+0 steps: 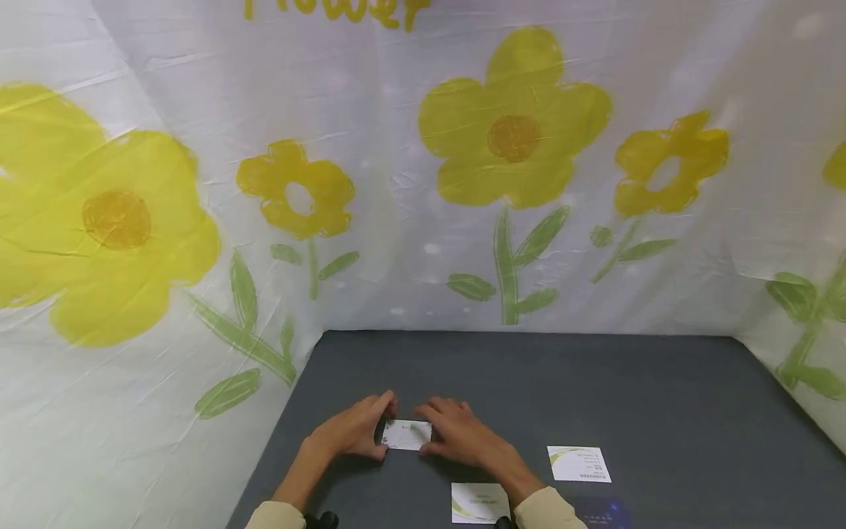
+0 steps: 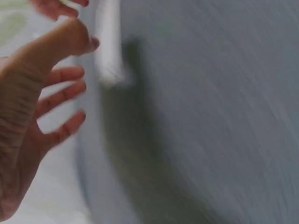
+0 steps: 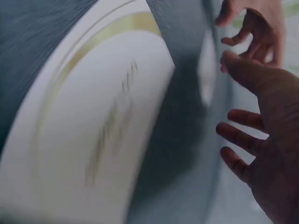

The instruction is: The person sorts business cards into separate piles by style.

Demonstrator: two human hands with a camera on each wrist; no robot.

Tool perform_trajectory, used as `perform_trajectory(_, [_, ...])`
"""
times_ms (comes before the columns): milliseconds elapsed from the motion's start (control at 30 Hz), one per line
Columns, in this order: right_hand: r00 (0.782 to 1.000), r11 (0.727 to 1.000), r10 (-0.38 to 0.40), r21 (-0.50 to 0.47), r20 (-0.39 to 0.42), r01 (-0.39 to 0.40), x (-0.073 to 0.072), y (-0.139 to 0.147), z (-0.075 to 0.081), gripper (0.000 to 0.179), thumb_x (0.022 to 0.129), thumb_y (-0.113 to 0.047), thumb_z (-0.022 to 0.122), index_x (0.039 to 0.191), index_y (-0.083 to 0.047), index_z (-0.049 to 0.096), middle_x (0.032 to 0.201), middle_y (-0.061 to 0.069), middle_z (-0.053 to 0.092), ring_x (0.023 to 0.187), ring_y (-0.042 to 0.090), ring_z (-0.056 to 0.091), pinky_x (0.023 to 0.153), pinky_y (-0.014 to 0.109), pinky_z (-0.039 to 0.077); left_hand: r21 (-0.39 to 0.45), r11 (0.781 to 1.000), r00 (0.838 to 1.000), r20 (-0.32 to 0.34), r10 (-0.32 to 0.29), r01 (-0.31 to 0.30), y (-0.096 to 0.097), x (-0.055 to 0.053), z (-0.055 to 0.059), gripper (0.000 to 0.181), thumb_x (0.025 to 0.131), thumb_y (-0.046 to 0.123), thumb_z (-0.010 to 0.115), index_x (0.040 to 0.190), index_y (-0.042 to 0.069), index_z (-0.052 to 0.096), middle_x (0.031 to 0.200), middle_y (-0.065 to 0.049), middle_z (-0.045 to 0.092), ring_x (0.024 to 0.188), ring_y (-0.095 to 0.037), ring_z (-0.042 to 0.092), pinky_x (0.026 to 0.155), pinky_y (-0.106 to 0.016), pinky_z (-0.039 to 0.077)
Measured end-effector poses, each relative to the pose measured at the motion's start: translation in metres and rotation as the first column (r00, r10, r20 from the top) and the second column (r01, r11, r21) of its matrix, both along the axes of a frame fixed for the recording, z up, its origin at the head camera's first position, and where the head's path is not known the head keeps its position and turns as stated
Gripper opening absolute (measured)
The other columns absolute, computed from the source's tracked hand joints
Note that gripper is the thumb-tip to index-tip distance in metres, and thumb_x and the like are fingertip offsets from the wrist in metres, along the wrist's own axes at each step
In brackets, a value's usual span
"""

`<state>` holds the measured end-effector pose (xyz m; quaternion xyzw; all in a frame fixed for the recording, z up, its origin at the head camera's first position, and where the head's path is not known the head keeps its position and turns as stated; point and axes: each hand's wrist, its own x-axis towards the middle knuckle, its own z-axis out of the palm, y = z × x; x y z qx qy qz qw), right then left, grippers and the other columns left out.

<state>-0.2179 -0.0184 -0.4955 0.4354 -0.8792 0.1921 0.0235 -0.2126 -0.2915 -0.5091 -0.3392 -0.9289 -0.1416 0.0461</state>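
Observation:
A small white card [image 1: 406,435] with leaf decorations at its corners lies on the dark table between the two hands. My left hand [image 1: 359,427] is at the card's left edge, thumb near the lower corner and fingers near the upper one. On the opposite side my right hand [image 1: 459,433] spreads its thumb and fingers around the right end of the card. In the left wrist view, the fingers [image 2: 63,100] are spread and relaxed, the thumb close to the blurred card [image 2: 110,46]. The right wrist view likewise shows loosely extended fingers [image 3: 240,135], with the thumb tip beside the card [image 3: 205,70].
A white card with a green-yellow curve [image 1: 479,503] lies near the right forearm. Farther right is another white card [image 1: 579,464], with a dark blue card [image 1: 601,512] below it. A flower-printed curtain [image 1: 396,184] borders the dark table [image 1: 529,375].

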Motion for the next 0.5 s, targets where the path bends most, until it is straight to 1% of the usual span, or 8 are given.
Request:
perform_trajectory(100, [0.993,0.996,-0.082,-0.038,-0.089,0.079,0.014,0.043,0.019,0.053,0.096,-0.039,0.072,0.142,-0.017,0.058,0.14,0.007,0.062,0.127,0.028,0.06,0.099,0.052,0.048,-0.02,0.999,0.993,-0.11,0.038,-0.04,0.033,0.007,0.023,0.039,0.08,0.035,0.081,0.109,0.019,0.06,0.11,0.004,0.064,0.097,-0.013,0.06,0.078,-0.033,0.05])
perform_trajectory(133, [0.987,0.992,-0.118,-0.05,-0.112,0.113,0.02,0.058,0.027,0.052,0.097,-0.04,0.071,0.142,-0.017,0.058,0.141,0.009,0.061,0.129,0.03,0.059,0.099,0.054,0.048,-0.015,0.998,0.986,-0.157,0.052,-0.055,0.045,0.013,0.033,0.034,0.083,0.037,0.079,0.107,0.02,0.062,0.111,0.005,0.066,0.098,-0.013,0.061,0.078,-0.034,0.05])
perform_trajectory(200, [0.968,0.978,-0.203,-0.067,-0.146,0.195,0.032,0.088,0.042,0.052,0.097,-0.04,0.071,0.143,-0.017,0.058,0.143,0.012,0.06,0.131,0.034,0.058,0.099,0.057,0.048,0.017,0.997,0.973,-0.22,0.071,-0.069,0.072,0.028,0.054,0.03,0.088,0.04,0.077,0.108,0.021,0.067,0.115,0.005,0.068,0.104,-0.015,0.065,0.08,-0.038,0.052])
perform_trajectory(267, [0.946,0.955,-0.294,-0.071,-0.14,0.287,0.045,0.114,0.056,0.053,0.097,-0.041,0.07,0.144,-0.019,0.058,0.145,0.014,0.059,0.132,0.036,0.056,0.099,0.059,0.047,0.062,0.996,0.962,-0.261,0.078,-0.064,0.095,0.043,0.069,0.032,0.091,0.044,0.076,0.112,0.021,0.069,0.116,0.005,0.071,0.106,-0.016,0.067,0.083,-0.04,0.055])
perform_trajectory(300, [0.935,0.943,-0.331,-0.073,-0.126,0.324,0.052,0.125,0.06,0.053,0.097,-0.041,0.07,0.144,-0.02,0.057,0.146,0.014,0.058,0.133,0.036,0.056,0.099,0.061,0.047,0.078,0.995,0.961,-0.264,0.08,-0.061,0.104,0.051,0.073,0.034,0.092,0.047,0.074,0.114,0.021,0.07,0.117,0.004,0.071,0.107,-0.015,0.068,0.085,-0.041,0.056])
perform_trajectory(367, [0.918,0.924,-0.382,-0.063,-0.107,0.377,0.063,0.141,0.065,0.054,0.097,-0.043,0.07,0.145,-0.021,0.057,0.147,0.014,0.057,0.134,0.037,0.055,0.099,0.062,0.046,0.106,0.992,0.967,-0.239,0.088,-0.064,0.117,0.065,0.074,0.039,0.096,0.052,0.069,0.119,0.021,0.071,0.12,0.005,0.072,0.109,-0.015,0.069,0.088,-0.042,0.056])
perform_trajectory(433, [0.911,0.916,-0.401,-0.05,-0.094,0.398,0.072,0.149,0.065,0.054,0.097,-0.044,0.069,0.145,-0.021,0.057,0.148,0.014,0.057,0.135,0.037,0.055,0.099,0.063,0.046,0.115,0.99,0.975,-0.196,0.101,-0.079,0.121,0.078,0.069,0.042,0.098,0.056,0.064,0.121,0.021,0.071,0.121,0.006,0.072,0.11,-0.014,0.069,0.089,-0.041,0.057])
perform_trajectory(500, [0.913,0.918,-0.395,-0.043,-0.103,0.393,0.077,0.152,0.059,0.054,0.097,-0.045,0.069,0.144,-0.021,0.057,0.147,0.014,0.057,0.134,0.037,0.055,0.098,0.063,0.047,0.104,0.99,0.978,-0.175,0.113,-0.096,0.12,0.086,0.061,0.044,0.098,0.058,0.062,0.12,0.022,0.072,0.12,0.007,0.072,0.109,-0.014,0.069,0.089,-0.04,0.056])
